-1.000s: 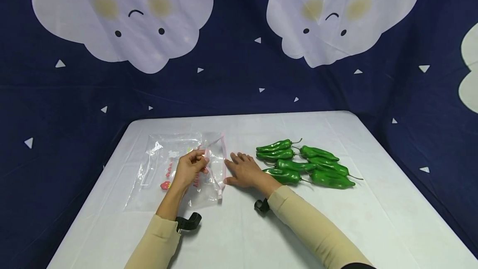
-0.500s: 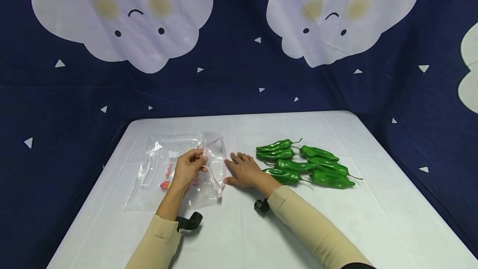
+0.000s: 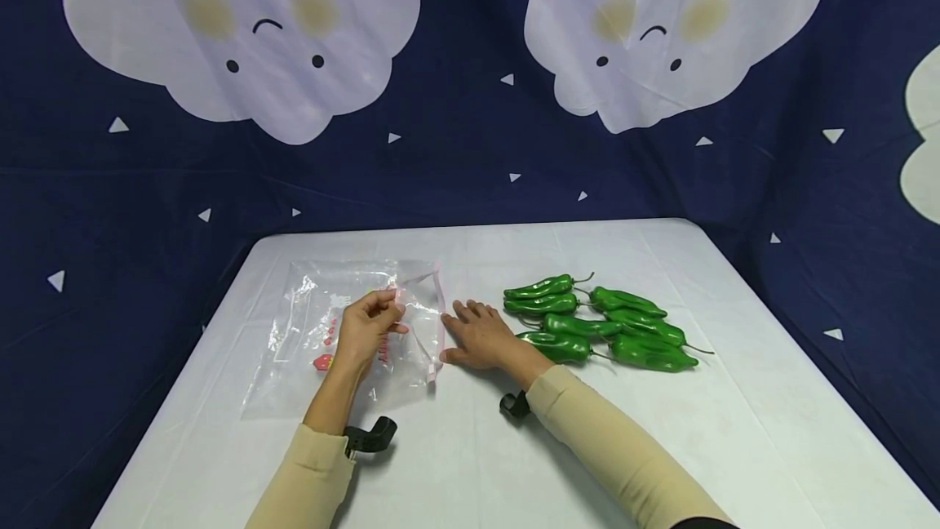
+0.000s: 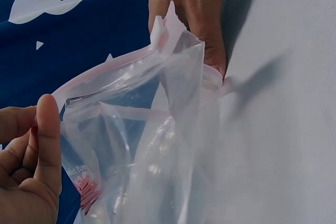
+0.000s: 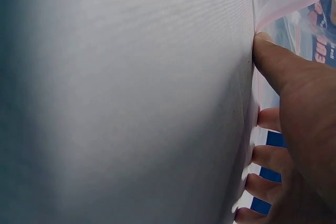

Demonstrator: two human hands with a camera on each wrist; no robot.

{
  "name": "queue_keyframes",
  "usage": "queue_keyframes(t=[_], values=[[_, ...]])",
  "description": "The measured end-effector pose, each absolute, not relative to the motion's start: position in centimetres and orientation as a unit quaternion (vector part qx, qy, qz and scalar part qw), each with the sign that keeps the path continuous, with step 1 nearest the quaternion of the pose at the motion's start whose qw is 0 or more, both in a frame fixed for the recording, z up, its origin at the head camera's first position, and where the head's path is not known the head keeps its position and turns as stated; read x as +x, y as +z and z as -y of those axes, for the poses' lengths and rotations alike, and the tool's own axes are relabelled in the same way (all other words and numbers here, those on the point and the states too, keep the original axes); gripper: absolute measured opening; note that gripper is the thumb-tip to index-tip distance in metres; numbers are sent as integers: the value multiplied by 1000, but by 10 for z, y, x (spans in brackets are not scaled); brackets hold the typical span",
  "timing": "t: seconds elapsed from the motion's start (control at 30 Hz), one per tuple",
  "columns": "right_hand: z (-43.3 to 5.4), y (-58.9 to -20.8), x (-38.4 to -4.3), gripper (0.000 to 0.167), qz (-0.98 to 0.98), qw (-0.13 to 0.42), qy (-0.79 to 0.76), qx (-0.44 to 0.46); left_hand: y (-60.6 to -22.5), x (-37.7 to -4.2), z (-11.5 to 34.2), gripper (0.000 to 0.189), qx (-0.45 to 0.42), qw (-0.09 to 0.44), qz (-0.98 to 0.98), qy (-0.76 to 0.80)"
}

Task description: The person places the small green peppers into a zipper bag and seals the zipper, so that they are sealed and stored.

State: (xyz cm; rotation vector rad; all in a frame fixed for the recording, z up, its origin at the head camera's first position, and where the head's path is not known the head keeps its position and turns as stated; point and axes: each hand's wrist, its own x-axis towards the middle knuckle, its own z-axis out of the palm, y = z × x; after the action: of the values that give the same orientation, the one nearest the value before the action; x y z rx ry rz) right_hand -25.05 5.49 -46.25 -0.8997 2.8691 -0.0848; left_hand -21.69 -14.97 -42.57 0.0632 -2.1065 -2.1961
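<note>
A clear zip bag (image 3: pixel 294 382) with a pink zip edge and red print lies on the table, its mouth towards the right. My left hand (image 3: pixel 363 329) pinches the upper lip of that mouth between thumb and fingers and lifts it, so the bag gapes in the left wrist view. The pink slider (image 3: pixel 431 374) sits at the near end of the zip. Spread flat, my right hand (image 3: pixel 481 337) presses on the table, thumb and index fingertip right at the bag's lower pink edge. Several green peppers (image 3: pixel 654 352) lie just right of that hand.
A white cloth covers the table (image 3: pixel 470 447). Behind it hangs a dark blue curtain (image 3: pixel 455 186) with white clouds. A black wrist camera mount (image 3: pixel 373 435) sticks out from the left wrist, another mount (image 3: pixel 514 406) from the right.
My left hand has drawn slightly left and up with the bag's lip, widening the mouth a little. The right hand and the peppers have stayed in place.
</note>
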Motion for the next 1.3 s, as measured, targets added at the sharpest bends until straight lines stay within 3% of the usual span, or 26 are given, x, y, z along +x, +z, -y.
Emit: queue_keyframes(t=[1.3], values=[[-55, -463, -250, 72, -952, 65, -32, -298, -423, -213, 155, 29, 30, 85, 675, -732]])
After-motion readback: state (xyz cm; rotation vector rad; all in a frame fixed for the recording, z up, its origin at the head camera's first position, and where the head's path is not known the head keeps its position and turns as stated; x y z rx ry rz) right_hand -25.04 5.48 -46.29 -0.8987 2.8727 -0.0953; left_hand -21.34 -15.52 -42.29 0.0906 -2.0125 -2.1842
